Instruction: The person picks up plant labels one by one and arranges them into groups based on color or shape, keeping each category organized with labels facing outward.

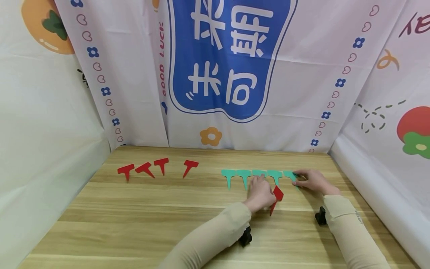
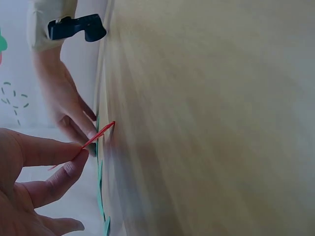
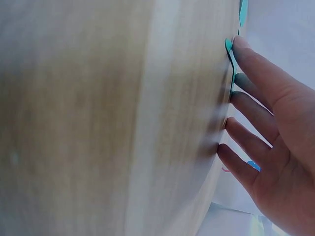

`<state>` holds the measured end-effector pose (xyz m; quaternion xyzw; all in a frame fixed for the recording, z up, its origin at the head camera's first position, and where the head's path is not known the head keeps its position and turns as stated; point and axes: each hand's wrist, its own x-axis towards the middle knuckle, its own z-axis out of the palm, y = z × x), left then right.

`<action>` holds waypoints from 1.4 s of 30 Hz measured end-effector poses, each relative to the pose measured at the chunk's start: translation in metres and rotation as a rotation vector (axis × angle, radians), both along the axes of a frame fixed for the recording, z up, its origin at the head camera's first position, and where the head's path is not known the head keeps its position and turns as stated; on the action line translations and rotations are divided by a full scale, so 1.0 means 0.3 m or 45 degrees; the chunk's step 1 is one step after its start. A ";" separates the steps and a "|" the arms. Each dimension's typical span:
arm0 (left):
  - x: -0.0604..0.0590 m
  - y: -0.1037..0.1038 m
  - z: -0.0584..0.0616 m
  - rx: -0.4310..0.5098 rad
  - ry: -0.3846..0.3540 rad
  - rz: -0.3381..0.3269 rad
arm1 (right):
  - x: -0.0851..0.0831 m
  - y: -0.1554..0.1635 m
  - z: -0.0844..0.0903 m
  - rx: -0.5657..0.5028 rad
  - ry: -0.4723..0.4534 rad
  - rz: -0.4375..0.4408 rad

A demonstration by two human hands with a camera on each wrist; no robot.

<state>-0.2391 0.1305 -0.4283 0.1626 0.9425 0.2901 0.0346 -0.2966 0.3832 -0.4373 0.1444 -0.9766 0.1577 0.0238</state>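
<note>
My left hand (image 1: 260, 194) pinches a red T-shaped plant label (image 1: 277, 193) between thumb and finger. In the left wrist view this red label (image 2: 101, 135) is seen nearly edge-on, its tip near the wooden table. At the right end of a row of green T-shaped plant labels (image 1: 228, 173) is my right hand (image 1: 314, 181). Its thumb and fingertips hold the last green label (image 1: 289, 174) at its edges. The right wrist view shows that green label (image 3: 230, 61) slightly bowed, with the other fingertips resting on the tabletop. My left hand partly covers the middle green label (image 1: 258, 172).
Several red T-shaped labels lie spread at the table's back left, the nearest to the row being a tilted one (image 1: 190, 163). Behind the wooden table (image 1: 134, 220) hangs a printed cloth (image 1: 188, 129), with more cloth along both sides. Each wrist carries a black camera mount (image 1: 321, 216).
</note>
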 end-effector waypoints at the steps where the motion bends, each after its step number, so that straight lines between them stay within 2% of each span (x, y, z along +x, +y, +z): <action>1: -0.001 0.009 0.001 -0.003 -0.007 0.002 | -0.001 0.001 0.000 -0.001 0.001 0.002; 10: -0.006 0.082 0.001 -0.090 0.022 0.035 | -0.009 0.003 0.001 -0.012 -0.009 0.002; 21: 0.006 0.148 -0.007 -0.110 0.004 0.108 | -0.007 0.005 0.001 -0.023 -0.002 0.020; 28: 0.012 0.189 -0.003 -0.158 0.020 0.191 | -0.008 0.003 -0.008 -0.038 0.018 0.037; 35: 0.019 0.228 -0.024 -0.188 0.080 0.247 | -0.008 0.009 -0.009 -0.039 0.013 0.037; 42: 0.023 0.250 -0.030 -0.219 0.087 0.313 | -0.009 0.011 -0.007 -0.040 0.012 0.038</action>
